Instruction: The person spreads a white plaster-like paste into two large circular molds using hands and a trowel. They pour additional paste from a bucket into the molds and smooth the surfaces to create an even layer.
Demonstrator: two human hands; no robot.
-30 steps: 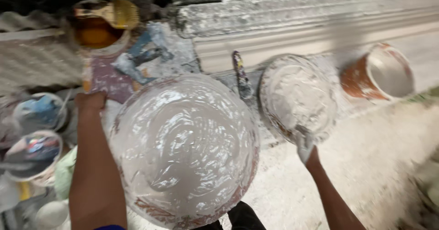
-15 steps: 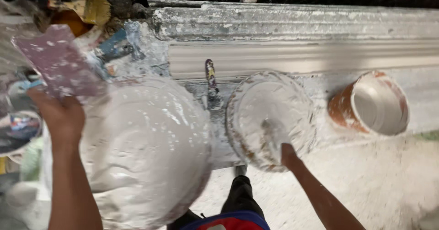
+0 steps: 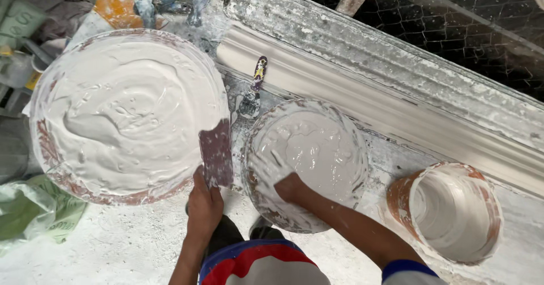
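Right hand point(image 3: 290, 187) fingertips are buried in plaster point(image 3: 311, 149).

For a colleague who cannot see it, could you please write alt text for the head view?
Seen from above, a person's right hand reaches into a medium bowl of white plaster, while the left hand holds a flat scraper at the rim of a large plaster-filled basin. A putty knife lies beside a white moulding.
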